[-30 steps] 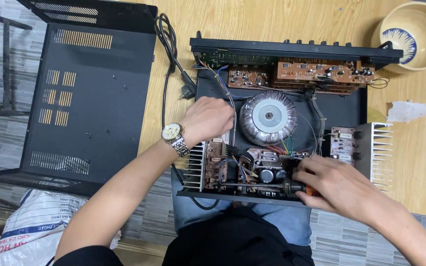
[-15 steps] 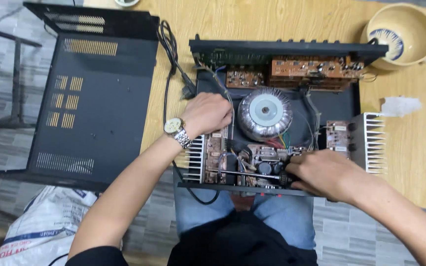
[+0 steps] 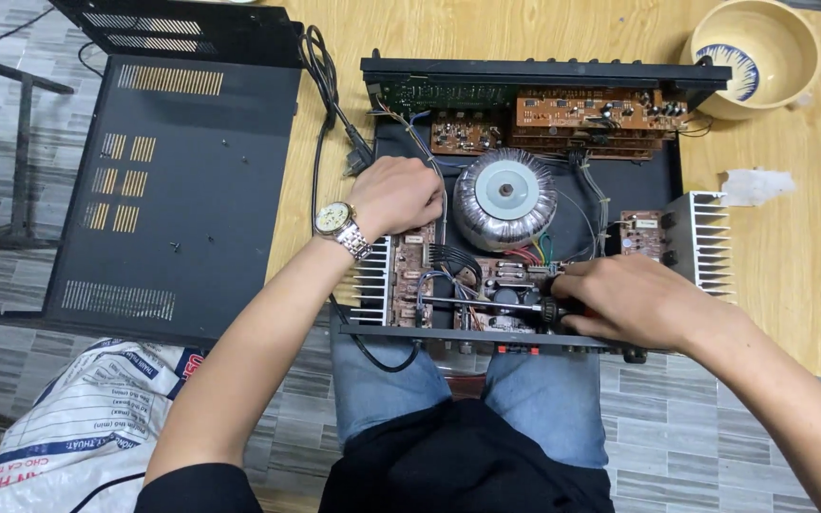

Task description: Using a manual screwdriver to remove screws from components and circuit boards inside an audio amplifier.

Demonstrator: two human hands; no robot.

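Head view: open amplifier (image 3: 620, 180) on wooden bench (image 3: 791, 275), front panel at far side. Left hand (image 3: 396, 198), watch (image 3: 339, 223) on wrist, loosely curled, resting on chassis left of round transformer (image 3: 505, 195), near left heatsink (image 3: 372, 285); holds nothing visible. Right hand (image 3: 634, 302) closed on screwdriver (image 3: 515, 305), shaft lying leftward across near circuit board (image 3: 491, 285). Black cover (image 3: 173, 190) lies left. Bowl (image 3: 757, 52) far right.

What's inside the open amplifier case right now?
Inside the case: a round silver transformer, brown circuit boards, finned heat sinks and coloured wires. The right hand holds a screwdriver across the near boards; the left hand rests inside. Parts beneath both hands are covered.
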